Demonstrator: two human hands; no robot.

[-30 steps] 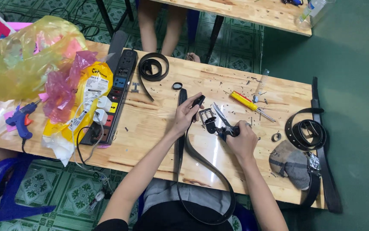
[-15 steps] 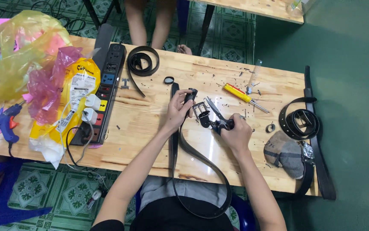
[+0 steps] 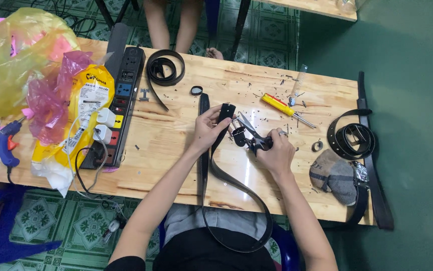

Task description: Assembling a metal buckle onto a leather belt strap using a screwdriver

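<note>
Belt (image 3: 216, 165) in black leather runs through our work: our left hand (image 3: 207, 129) is closed around its free end, held up at about twelve o'clock from our body, while the rest drops off the near edge of the wooden table (image 3: 176, 145), loops over our lap and comes back up. Part of that loop blends into our dark clothing, so its exact course there is hard to follow. Our right hand (image 3: 276, 150), just at three o'clock of the left, is clenched on the handles of pliers (image 3: 250, 135); its fingers cover most of the grips, and we cannot tell whether the metal tip touches the belt end or stops just short. A yellow screwdriver (image 3: 281, 108) lies at one o'clock of the right hand, among small dark scraps too tiny to identify. A coiled belt (image 3: 165, 68) sits at eleven o'clock, beside a black power strip (image 3: 121, 110) with white plugs. At nine o'clock, crumpled plastic bags (image 3: 21, 70) hide whatever is under them, and a blue glue gun (image 3: 3, 145) is partly cut off by the frame. At three o'clock lie more belts (image 3: 352, 138) and a grey cloth (image 3: 334, 173). Another person's bare legs (image 3: 176, 25) stand beyond the table, cropped above.
</note>
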